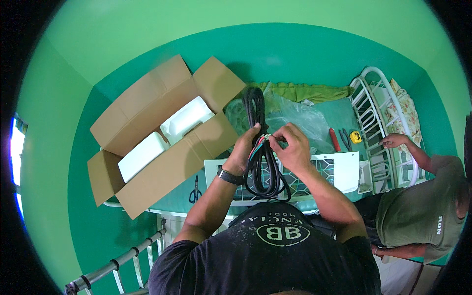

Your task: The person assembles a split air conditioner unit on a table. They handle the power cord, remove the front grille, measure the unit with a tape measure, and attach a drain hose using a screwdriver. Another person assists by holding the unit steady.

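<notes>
Left hand (244,147) grip: fingers wrapped tight round the coiled black rubber-sheathed cable (259,147), roughly at mid-length of the coil, thumb side toward the wearer. Coil is held up in the air above the white flat grille panel (339,169); upper loops rise past the hand, lower loops hang down to the panel's near edge.

Right hand (294,147) grip: thumb and fingertips pinched together on the stripped coloured wire ends (265,140) (red, green and a pale one visible) where they leave the cable sheath, just right of the left hand. Whether one wire or several sit inside the pinch, cannot tell.

Around the panel, largest first: open brown cardboard box (162,147) with white foam inserts (162,140), to its left; clear crumpled plastic bag (295,118) behind it; white metal bed frame (373,128) to its right, where another person's hand (393,141) rests; black-handled scissors (195,191) at its left edge; red-handled tool (334,140), pliers and small yellow tape measure (355,137) behind its right end.

Risks, as judged:
- Coil is held at a single point; if the left grip slackens, loops may drop and tangle, or knock the panel.
- Pulling at the wires against the sheath could fray or snap fine strands.
- Bare ends could prick the fingertips.
</notes>
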`<action>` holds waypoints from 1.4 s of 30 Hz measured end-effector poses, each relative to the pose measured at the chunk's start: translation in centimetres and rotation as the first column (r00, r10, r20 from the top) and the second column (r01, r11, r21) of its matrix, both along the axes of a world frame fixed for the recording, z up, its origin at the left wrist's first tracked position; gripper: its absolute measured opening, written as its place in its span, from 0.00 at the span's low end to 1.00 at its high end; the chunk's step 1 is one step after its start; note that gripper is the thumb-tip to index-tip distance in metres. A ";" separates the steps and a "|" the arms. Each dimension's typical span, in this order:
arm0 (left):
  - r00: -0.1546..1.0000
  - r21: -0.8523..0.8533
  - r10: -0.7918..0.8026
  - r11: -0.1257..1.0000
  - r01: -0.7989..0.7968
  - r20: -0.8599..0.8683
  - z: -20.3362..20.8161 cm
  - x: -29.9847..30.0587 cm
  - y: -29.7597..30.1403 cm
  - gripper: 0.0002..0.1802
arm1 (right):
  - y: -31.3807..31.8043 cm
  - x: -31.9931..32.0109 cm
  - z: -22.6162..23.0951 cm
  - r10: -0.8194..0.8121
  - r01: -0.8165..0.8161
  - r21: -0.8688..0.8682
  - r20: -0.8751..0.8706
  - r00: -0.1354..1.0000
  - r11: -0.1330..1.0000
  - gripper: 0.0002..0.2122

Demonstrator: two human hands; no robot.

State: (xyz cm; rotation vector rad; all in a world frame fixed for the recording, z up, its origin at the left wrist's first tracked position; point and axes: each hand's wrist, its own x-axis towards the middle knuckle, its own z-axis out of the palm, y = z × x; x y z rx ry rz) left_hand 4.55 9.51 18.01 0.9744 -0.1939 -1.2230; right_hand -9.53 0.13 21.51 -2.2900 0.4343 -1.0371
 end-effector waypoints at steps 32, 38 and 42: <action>0.996 -0.010 -0.078 0.997 0.077 -0.050 -0.1 -0.7 0.8 0.13 | -2.7 1.0 -1.8 0.172 -0.155 -0.217 0.060 0.983 0.964 0.09; 0.990 -0.032 0.080 0.997 -0.077 0.116 -0.4 -1.8 1.5 0.14 | -2.5 -0.6 -1.8 0.105 -0.170 0.980 0.159 0.982 0.106 0.10; 0.978 -0.102 0.088 0.992 -0.069 0.190 -0.2 -2.4 1.2 0.15 | -2.1 0.5 -1.5 0.255 -0.191 0.971 0.150 0.955 0.146 0.09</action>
